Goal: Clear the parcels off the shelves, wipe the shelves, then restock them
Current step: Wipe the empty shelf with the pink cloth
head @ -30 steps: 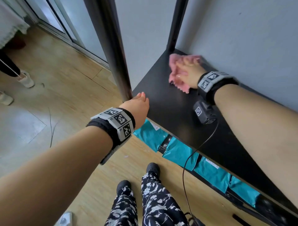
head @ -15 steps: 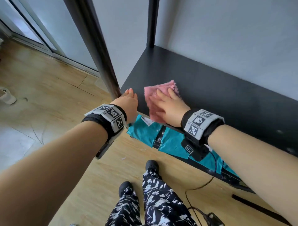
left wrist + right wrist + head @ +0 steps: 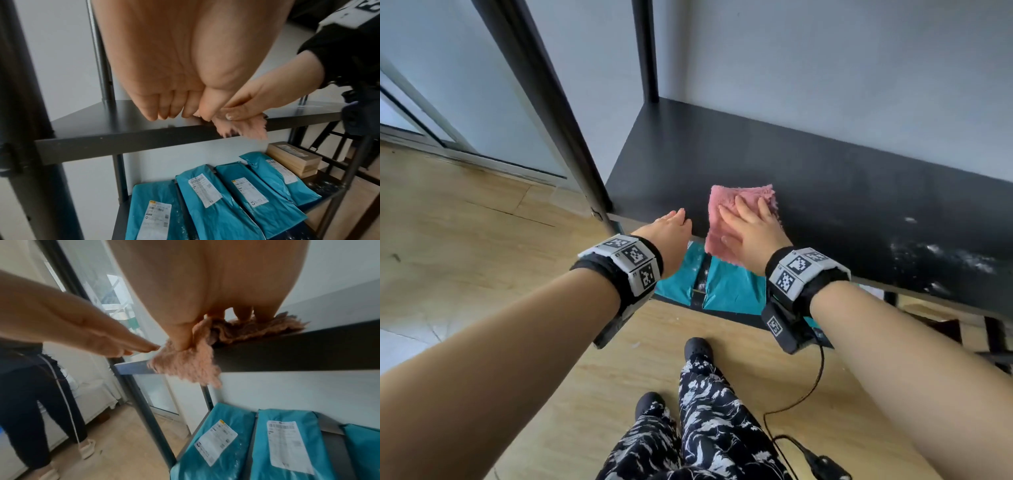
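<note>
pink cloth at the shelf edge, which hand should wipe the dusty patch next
Right. The right hand already presses the pink cloth flat on the shelf, nearer the dust; the left hand lies bare at the edge.

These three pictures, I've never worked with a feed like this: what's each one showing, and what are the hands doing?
No machine here: a person works bare-handed, with a camera on the head and one strapped to each wrist. The head view looks down at a black shelf. The right hand presses a pink cloth flat at the shelf's front edge, part of it hanging over. The left hand holds nothing, its fingers just above that edge beside the cloth. The wrist views look along each hand and show the shelf below, where teal parcels and a cardboard box lie.
</note>
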Available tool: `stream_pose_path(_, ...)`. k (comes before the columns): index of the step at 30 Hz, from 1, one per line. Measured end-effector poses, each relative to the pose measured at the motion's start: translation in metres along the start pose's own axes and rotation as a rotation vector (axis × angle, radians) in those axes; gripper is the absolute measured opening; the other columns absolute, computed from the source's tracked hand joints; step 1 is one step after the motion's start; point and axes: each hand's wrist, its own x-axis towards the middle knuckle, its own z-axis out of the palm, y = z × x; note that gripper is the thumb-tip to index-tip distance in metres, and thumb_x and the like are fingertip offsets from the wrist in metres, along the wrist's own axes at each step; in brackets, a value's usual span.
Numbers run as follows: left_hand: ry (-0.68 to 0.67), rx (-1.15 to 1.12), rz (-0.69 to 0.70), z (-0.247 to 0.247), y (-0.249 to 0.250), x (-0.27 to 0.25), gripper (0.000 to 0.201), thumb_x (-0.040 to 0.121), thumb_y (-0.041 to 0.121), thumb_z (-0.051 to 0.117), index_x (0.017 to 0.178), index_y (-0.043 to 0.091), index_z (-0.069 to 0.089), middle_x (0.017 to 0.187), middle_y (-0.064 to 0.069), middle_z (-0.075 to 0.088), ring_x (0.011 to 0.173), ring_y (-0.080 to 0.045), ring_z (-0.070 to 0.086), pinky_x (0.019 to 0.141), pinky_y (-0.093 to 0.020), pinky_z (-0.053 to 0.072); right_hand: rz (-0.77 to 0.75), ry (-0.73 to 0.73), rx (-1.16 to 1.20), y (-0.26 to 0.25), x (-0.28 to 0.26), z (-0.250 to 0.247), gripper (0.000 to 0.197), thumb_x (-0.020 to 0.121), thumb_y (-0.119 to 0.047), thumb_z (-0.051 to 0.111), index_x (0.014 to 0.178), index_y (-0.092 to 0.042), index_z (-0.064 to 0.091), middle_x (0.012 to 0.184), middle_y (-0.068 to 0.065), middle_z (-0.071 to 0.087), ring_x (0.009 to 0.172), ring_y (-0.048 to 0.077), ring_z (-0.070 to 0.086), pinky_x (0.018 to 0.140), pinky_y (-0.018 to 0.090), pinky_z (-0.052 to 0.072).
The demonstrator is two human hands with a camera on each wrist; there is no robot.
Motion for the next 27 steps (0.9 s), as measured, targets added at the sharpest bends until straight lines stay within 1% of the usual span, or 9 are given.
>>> stream_pose_path(2, 0.014, 0.013, 0.029, -0.002, 0.008, 0.000, 0.055, 0.098, 0.015, 0.039, 0.147, 0.002, 0.017, 0.156, -0.014, 0.012, 0.144, -0.025, 0.016, 0.117, -0.034, 0.020, -0.018, -0.006, 0.030, 0.003, -0.024, 0.004, 0.057, 0.099, -0.044, 0.032, 0.149, -0.037, 0.006, 0.159, -0.008, -0.005, 0.144, 0.033, -0.012, 0.116, 0.047, 0.006)
stream_pose_path(7, -0.032, 0.026, 0.045, -0.001, 0.029, 0.009, 0.058, 0.098, 0.016, 0.042, 0.147, 0.003, 0.015, 0.156, -0.014, 0.010, 0.145, -0.026, 0.015, 0.117, -0.036, 0.021, 0.085, -0.047, 0.108, 0.038, -0.042, 0.003, 0.056, 0.099, -0.044, 0.033, 0.149, -0.039, 0.009, 0.159, -0.008, -0.006, 0.144, 0.030, -0.014, 0.117, 0.044, 0.001)
stream_pose_path(12, -0.040, -0.010, -0.002, -0.003, 0.040, 0.019, 0.056, 0.099, 0.011, 0.038, 0.148, 0.004, 0.013, 0.157, -0.014, 0.008, 0.145, -0.026, 0.013, 0.117, -0.037, 0.023, 0.176, -0.048, 0.115, 0.075, -0.024, -0.013, 0.058, 0.098, -0.043, 0.035, 0.150, -0.035, 0.009, 0.159, -0.005, -0.004, 0.144, 0.036, -0.011, 0.117, 0.047, -0.001)
stream_pose_path(14, -0.028, -0.035, -0.031, -0.007, 0.043, 0.025, 0.055, 0.099, 0.013, 0.037, 0.148, 0.004, 0.015, 0.156, -0.014, 0.010, 0.144, -0.027, 0.016, 0.116, -0.039, 0.024, 0.195, -0.061, 0.104, 0.093, -0.012, -0.023, 0.059, 0.098, -0.043, 0.036, 0.150, -0.035, 0.008, 0.159, -0.003, -0.005, 0.143, 0.039, -0.010, 0.116, 0.047, 0.000)
stream_pose_path(17, -0.037, -0.072, -0.079, -0.013, 0.048, 0.035, 0.055, 0.101, 0.020, 0.034, 0.149, 0.004, 0.012, 0.157, -0.013, 0.008, 0.145, -0.026, 0.012, 0.117, -0.038, 0.019, 0.218, -0.118, 0.076, 0.119, 0.011, -0.039, 0.062, 0.097, -0.046, 0.037, 0.150, -0.035, 0.006, 0.159, -0.001, -0.007, 0.142, 0.042, -0.009, 0.116, 0.047, 0.000)
stream_pose_path(21, -0.032, -0.096, -0.151, -0.021, 0.052, 0.044, 0.055, 0.100, 0.023, 0.035, 0.148, 0.003, 0.015, 0.157, -0.014, 0.009, 0.145, -0.028, 0.013, 0.117, -0.037, 0.018, 0.153, -0.134, -0.033, 0.125, 0.056, -0.052, 0.063, 0.096, -0.049, 0.036, 0.150, -0.033, 0.006, 0.159, 0.005, -0.004, 0.142, 0.045, -0.003, 0.116, 0.055, 0.006)
stream_pose_path(23, -0.029, -0.093, -0.189, -0.023, 0.051, 0.047, 0.054, 0.099, 0.024, 0.037, 0.145, 0.002, 0.021, 0.155, -0.016, 0.014, 0.143, -0.029, 0.018, 0.116, -0.038, 0.021, 0.125, -0.145, -0.045, 0.112, 0.070, -0.051, 0.061, 0.097, -0.045, 0.035, 0.149, -0.036, 0.005, 0.159, 0.001, -0.007, 0.141, 0.046, -0.008, 0.114, 0.059, 0.007)
stream_pose_path(24, -0.027, -0.095, -0.215, -0.023, 0.050, 0.049, 0.053, 0.098, 0.025, 0.039, 0.143, 0.001, 0.025, 0.152, -0.017, 0.018, 0.141, -0.030, 0.021, 0.115, -0.040, 0.023, 0.082, -0.153, -0.056, 0.104, 0.073, -0.049, 0.060, 0.097, -0.042, 0.034, 0.149, -0.038, 0.003, 0.159, -0.001, -0.008, 0.140, 0.047, -0.010, 0.114, 0.060, 0.006)
stream_pose_path(27, -0.017, -0.112, -0.300, -0.026, 0.048, 0.055, 0.056, 0.095, 0.034, 0.047, 0.137, 0.000, 0.033, 0.146, -0.018, 0.027, 0.137, -0.032, 0.028, 0.111, -0.043, 0.029, -0.173, -0.170, -0.144, 0.085, 0.071, -0.039, 0.060, 0.095, -0.044, 0.032, 0.148, -0.040, 0.003, 0.159, 0.001, -0.004, 0.141, 0.047, -0.007, 0.114, 0.060, 0.006)
